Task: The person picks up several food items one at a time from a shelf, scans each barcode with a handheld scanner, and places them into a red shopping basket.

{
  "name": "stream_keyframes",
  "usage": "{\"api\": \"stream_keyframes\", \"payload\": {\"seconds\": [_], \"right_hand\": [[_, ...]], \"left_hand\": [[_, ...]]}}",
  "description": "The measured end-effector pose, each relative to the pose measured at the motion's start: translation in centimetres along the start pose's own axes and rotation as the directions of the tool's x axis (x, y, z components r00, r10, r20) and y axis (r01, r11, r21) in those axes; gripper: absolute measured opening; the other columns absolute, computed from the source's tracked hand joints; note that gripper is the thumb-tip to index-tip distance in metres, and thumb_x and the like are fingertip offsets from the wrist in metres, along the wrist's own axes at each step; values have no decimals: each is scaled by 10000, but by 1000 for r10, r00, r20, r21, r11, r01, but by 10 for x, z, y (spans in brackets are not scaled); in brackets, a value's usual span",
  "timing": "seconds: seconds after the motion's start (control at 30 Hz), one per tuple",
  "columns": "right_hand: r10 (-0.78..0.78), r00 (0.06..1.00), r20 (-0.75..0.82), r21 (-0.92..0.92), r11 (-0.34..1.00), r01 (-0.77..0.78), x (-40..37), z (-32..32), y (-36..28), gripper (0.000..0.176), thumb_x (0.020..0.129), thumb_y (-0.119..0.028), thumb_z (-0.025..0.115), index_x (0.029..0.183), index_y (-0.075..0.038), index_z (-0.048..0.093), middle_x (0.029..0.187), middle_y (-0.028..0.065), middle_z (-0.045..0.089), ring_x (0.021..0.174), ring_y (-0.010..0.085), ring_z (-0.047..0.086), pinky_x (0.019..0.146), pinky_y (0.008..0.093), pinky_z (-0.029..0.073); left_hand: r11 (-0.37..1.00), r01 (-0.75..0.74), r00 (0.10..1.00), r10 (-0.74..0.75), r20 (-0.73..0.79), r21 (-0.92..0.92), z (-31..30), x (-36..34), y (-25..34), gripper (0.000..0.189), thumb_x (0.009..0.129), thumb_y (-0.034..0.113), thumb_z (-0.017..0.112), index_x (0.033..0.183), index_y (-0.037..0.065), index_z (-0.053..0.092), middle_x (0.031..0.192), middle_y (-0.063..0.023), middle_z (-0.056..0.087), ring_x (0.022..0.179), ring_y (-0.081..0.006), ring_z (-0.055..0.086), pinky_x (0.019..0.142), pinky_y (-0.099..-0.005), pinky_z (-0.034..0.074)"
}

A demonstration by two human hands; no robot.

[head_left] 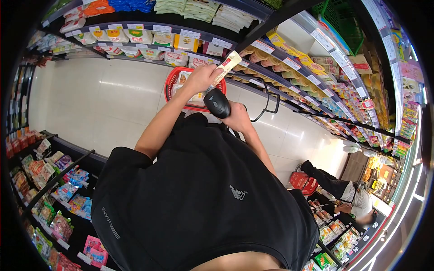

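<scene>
My left hand is closed around a long, pale yellow package with small red print, which slants up to the right. Just below and to its right, my right hand grips a black handheld scanner, whose head lies close to the package's lower end. Under both hands is a red shopping basket with white packages inside. The scanner's front and part of the basket are hidden by my hands.
Stocked shelves run along the top and right. Another shelf of bagged goods stands at lower left. A black wire bracket juts out near my right hand. Another person is at lower right, near a red basket.
</scene>
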State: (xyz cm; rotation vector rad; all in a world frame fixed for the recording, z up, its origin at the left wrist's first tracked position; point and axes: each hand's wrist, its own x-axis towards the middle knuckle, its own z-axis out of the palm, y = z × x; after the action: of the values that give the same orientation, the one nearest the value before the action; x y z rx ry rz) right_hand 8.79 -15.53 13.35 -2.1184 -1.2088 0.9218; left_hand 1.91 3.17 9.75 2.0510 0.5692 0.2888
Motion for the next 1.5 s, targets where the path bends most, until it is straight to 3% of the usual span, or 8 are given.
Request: {"api": "stream_keyframes", "payload": {"seconds": [0.5, 0.63, 0.73, 0.83, 0.9, 1.0, 1.17, 1.5], "right_hand": [[29, 999, 13, -35, 999, -29, 2, 0, 6, 347, 686, -256, 702, 889, 18, 639, 802, 249, 640, 837, 413, 617, 761, 447, 492], [-42, 987, -158, 321, 943, 92, 0, -11, 22, 426, 684, -252, 790, 971, 20, 634, 838, 145, 684, 743, 250, 669, 712, 362, 508], [79, 985, -152, 733, 677, 58, -3, -27, 42, 302, 755, -107, 737, 1013, -3, 619, 839, 53, 648, 693, 112, 576, 654, 273, 466], [59, 991, -122, 872, 483, 79, -4, -40, 48, 274, 781, 14, 669, 1045, -14, 602, 828, 36, 621, 647, 106, 530, 619, 257, 431], [79, 989, -122, 852, 519, 64, -8, -45, 54, 253, 769, -44, 711, 1005, -19, 621, 802, 25, 621, 659, 89, 531, 620, 249, 431], [105, 954, -280, 522, 851, 60, -11, -53, 45, 279, 724, -154, 784, 929, -15, 656, 783, 30, 659, 691, 70, 558, 634, 245, 445], [146, 927, -346, 355, 935, -14, -7, -50, 26, 306, 732, -183, 779, 928, 15, 651, 837, 84, 691, 750, 128, 616, 710, 298, 484], [11, 926, -376, 137, 990, 45, 25, -13, 76, 549, 700, -217, 792, 1138, 30, 571, 1043, 181, 655, 962, 289, 648, 818, 352, 488]], "left_hand": [[1000, -7, 1000, 8, 27, -3, 6, -1, 3, 398, 936, 353, 486, 822, -14, 590, 708, -264, 582, 724, -458, 562, 618, -496, 413], [998, -42, 999, 41, -14, -45, 20, 2, -17, 388, 938, 347, 498, 817, -11, 590, 643, -223, 565, 614, -376, 572, 567, -442, 410], [956, 20, 930, 90, 356, -293, 28, 0, -29, 314, 991, 271, 454, 992, 0, 610, 701, -3, 600, 647, -99, 600, 581, -284, 466], [912, 119, 812, 139, 567, -393, 22, -8, -6, 316, 990, 284, 452, 1007, -1, 587, 698, -6, 602, 658, -105, 603, 615, -266, 480], [853, 326, 736, 42, 675, -408, 29, -8, -11, 316, 990, 289, 448, 1021, 0, 573, 749, -46, 612, 724, -140, 620, 683, -285, 500], [967, -62, 912, 155, 380, -246, 48, -4, -43, 359, 978, 338, 463, 1058, 5, 572, 866, -114, 635, 840, -198, 643, 762, -325, 508], [976, 165, 961, -126, 247, -144, 30, -5, -55, 562, 909, 504, 512, 1040, -38, 586, 974, -197, 660, 919, -295, 644, 789, -359, 497], [978, 191, 962, -169, 213, -83, 31, -13, -72, 562, 907, 500, 504, 1073, -31, 583, 993, -198, 649, 933, -313, 633, 823, -376, 475]]}}
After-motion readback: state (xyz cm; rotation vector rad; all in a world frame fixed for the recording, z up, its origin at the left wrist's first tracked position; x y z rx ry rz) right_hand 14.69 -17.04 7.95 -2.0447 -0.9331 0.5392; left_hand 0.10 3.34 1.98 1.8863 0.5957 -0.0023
